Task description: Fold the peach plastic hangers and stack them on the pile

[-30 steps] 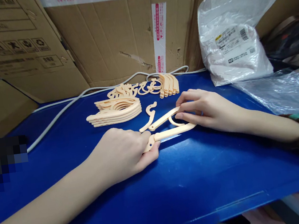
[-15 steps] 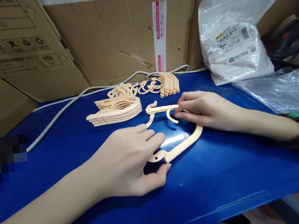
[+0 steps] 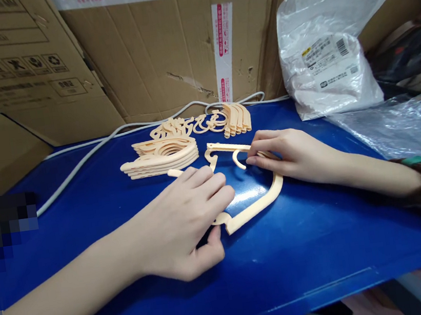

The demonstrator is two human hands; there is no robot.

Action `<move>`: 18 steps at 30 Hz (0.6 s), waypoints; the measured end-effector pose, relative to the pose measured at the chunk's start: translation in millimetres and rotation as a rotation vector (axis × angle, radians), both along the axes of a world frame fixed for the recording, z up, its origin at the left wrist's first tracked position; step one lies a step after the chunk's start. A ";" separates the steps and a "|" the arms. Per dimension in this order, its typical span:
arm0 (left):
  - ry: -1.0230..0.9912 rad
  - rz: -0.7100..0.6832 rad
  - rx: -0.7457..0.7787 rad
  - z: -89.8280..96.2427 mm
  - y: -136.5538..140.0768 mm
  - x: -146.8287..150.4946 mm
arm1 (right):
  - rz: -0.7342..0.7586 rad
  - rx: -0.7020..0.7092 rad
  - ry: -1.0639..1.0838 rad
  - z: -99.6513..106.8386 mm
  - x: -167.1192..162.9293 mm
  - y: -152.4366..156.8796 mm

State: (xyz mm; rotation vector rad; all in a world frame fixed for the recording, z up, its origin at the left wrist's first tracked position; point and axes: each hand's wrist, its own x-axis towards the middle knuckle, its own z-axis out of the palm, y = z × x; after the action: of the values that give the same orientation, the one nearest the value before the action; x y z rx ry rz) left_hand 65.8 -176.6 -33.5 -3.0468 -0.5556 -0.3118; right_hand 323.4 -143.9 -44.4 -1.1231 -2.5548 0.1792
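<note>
A cream plastic folding hanger [image 3: 258,208] is held between my hands, low over the blue table. My right hand [image 3: 285,153] pinches its far right part, with a small curved hook showing beside the fingertips. My left hand [image 3: 187,217] is closed around the hanger's left side, and its palm hides most of that part. A rounded piece with a hole shows between its thumb and fingers. One pale tip juts out past the left knuckles. Behind lie a stack of folded hanger pieces [image 3: 160,163], a heap of small hooks [image 3: 171,128] and a row of curved arms [image 3: 237,120].
Cardboard boxes [image 3: 154,56] stand along the back and left of the blue table [image 3: 287,266]. A white cable [image 3: 90,163] runs along the back edge. At the right are a white plastic bag [image 3: 332,66] with a label and a clear plastic sheet [image 3: 404,127].
My left thumb has drawn back from the hanger's near arm end. The far bar has tilted, its left end rising, and a pale tip now shows beyond my left knuckles. My right hand keeps its grip.
</note>
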 end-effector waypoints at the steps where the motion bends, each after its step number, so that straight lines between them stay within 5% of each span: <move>1: 0.004 0.001 0.014 0.0 0.3 -0.1 | -0.001 0.002 0.005 -0.1 0.3 0.3; 18: -0.074 0.025 0.204 -13.7 9.4 -6.0 | -0.095 0.026 -0.040 -2.1 2.7 4.6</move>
State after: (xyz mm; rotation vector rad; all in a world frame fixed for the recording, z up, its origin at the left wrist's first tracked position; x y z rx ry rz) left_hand 59.8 -167.2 -47.2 -2.8396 -0.5295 -0.4520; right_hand 326.2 -139.3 -46.5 -1.2468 -2.5239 0.1016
